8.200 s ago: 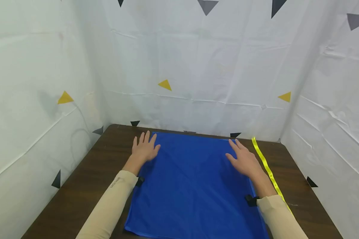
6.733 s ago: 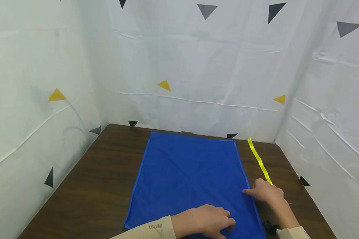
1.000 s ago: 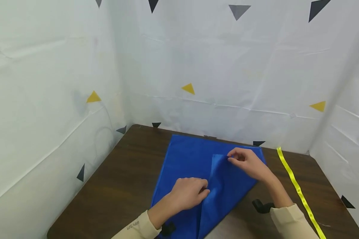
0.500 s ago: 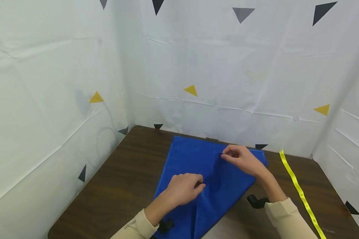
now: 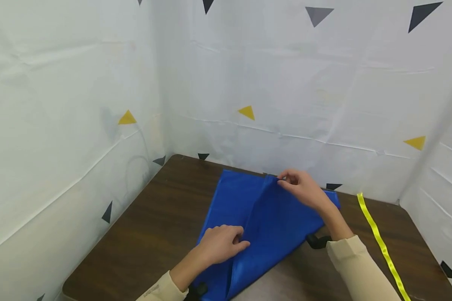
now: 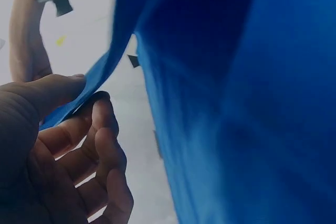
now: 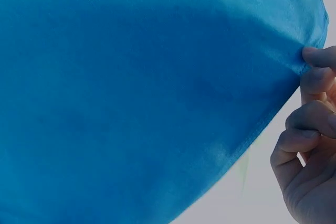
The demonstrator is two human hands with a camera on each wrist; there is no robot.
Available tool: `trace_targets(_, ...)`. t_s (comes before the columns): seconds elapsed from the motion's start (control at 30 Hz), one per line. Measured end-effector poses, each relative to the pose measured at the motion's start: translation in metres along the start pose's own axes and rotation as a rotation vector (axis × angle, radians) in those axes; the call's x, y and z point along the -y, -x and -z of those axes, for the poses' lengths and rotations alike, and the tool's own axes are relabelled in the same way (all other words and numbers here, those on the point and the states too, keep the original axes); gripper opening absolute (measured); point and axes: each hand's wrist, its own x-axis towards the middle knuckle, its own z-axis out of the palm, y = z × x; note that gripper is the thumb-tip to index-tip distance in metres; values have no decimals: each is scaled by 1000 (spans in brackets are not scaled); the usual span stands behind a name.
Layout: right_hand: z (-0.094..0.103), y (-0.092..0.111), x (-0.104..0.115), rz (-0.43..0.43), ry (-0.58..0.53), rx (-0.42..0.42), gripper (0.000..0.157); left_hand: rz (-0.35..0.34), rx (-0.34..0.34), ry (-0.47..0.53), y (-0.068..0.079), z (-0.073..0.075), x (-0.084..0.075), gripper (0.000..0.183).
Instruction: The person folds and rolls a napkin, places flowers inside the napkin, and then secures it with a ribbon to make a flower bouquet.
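Note:
A blue cloth [image 5: 282,221] lies partly folded over itself on the dark wooden table, its near right part lifted and turned toward the far left. My right hand [image 5: 303,190] pinches the cloth's edge near the far side of the table; in the right wrist view thumb and index finger grip that edge. Nearer and to the left, my left hand [image 5: 220,244] is above the cloth's left part. The left wrist view shows the left thumb and index finger pinching a strip of the blue cloth's edge [image 6: 97,74]. The cloth's underside is mostly hidden.
A yellow ribbon [image 5: 380,242] lies lengthwise on the table's right side. Brown tabletop [image 5: 147,234] shows to the left of the cloth. White sheeting [image 5: 286,75] with triangle marks stands behind and on both sides.
Earlier the cloth lay flat; both hands then took hold of it and folded its near right part over. Over the last second the right hand moved farther away, the left slightly nearer and left.

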Motion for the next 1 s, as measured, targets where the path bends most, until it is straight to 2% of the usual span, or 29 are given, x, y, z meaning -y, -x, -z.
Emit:
trace_targets(0.17, 1, -12, 0, 2, 24, -39, 23, 30, 18, 48, 14, -5, 13, 46)
trace_targets(0.3, -5, -26, 1, 14, 52, -49, 23, 81, 23, 66, 24, -10, 28, 47)
trace_targets(0.47, -14, -41, 3, 19, 54, -31, 23, 117, 55, 67, 41, -11, 42, 39)
trace_targets(0.7, -29, -62, 4, 24, 62, -51, 23, 145, 45, 84, 61, -11, 70, 27)
trace_targets(1.0, -46, -90, 4, -36, 55, -69, 27, 168, 72, 110, 70, -2, 86, 23)
